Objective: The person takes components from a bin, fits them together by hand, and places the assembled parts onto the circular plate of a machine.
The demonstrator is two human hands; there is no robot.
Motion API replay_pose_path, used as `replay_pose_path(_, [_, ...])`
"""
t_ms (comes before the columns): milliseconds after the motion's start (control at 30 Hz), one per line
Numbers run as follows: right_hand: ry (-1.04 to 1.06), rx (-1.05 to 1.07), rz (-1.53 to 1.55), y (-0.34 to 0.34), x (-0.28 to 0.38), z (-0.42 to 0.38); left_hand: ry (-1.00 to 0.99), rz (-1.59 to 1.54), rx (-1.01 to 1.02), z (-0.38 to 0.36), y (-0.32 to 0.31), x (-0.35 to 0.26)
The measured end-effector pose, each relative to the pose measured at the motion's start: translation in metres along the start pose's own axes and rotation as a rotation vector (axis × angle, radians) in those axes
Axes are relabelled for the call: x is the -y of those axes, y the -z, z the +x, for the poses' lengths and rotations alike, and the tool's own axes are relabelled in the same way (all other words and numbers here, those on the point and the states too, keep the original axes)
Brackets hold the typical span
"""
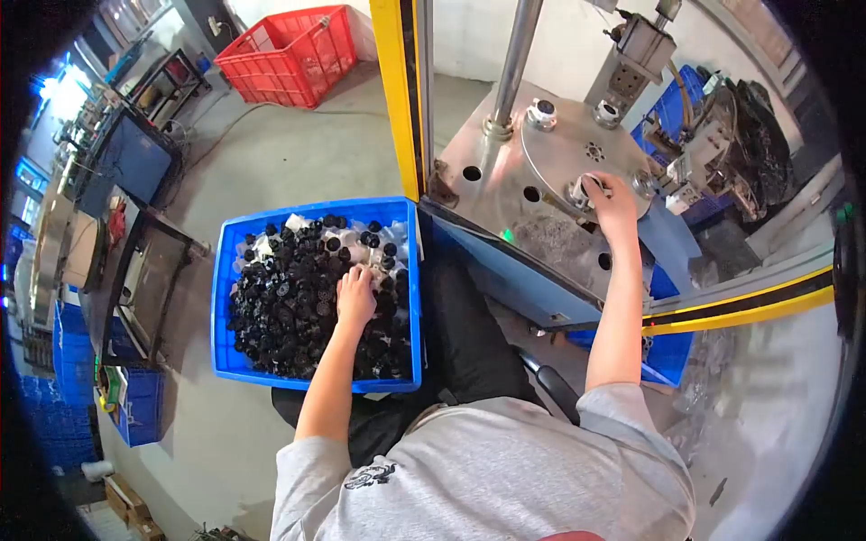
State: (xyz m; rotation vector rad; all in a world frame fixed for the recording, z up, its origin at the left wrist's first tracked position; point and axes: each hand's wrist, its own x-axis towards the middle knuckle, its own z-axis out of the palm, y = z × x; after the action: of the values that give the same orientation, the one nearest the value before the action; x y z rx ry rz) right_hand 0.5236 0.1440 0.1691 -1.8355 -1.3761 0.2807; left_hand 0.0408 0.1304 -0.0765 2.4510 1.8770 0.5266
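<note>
Left hand (356,293) half-curled on black parts (289,302) inside blue bin's (218,302) right rim, centre-left, right hand (591,185) narrowly parted at turntable (564,149) edge fixture (575,195), upper right, both grips unclear, floor (289,158) stretching beyond bin.

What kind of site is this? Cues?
Probably a small factory or assembly workshop, judging by the round metal machine plate, the blue bin heaped with small black parts, and the red crate.

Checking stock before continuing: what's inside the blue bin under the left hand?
The blue bin holds heaped black parts, with whitish pieces among them. The left hand hides part of the heap; lower layers and the floor are covered.
</note>
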Motion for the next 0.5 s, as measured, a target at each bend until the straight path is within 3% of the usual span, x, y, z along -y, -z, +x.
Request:
replay_pose_path(100, [0.161, -0.151, -0.183, -0.003, -0.009, 0.007, 0.101, -0.105, -0.009, -0.012, 0.001, -0.002])
replay_pose_path(167, [0.347, -0.386, -0.367, -0.003, 0.048, -0.015, 0.18, -0.32, -0.091, -0.014, 0.015, -0.006])
replay_pose_path(200, [0.363, -0.354, -0.349, -0.019, 0.06, -0.031, 0.217, -0.307, -0.091, -0.014, 0.019, -0.01])
replay_pose_path(267, [0.287, 0.005, 0.008, -0.058, 0.087, -0.07, 0.245, -0.557, -0.367, -0.02, 0.027, -0.016])
replay_pose_path(333, [0.672, 0.277, 0.026, -0.112, 0.111, -0.122, 0.26, -0.678, -0.357, -0.032, 0.057, -0.037])
replay_pose_path(400, [0.872, 0.571, 0.066, -0.168, 0.109, -0.173, 0.201, -0.768, -0.305, -0.046, 0.087, -0.057])
replay_pose_path(500, [0.834, 0.666, 0.098, -0.19, 0.122, -0.209, 0.23, -0.799, -0.248, -0.073, 0.114, -0.069])
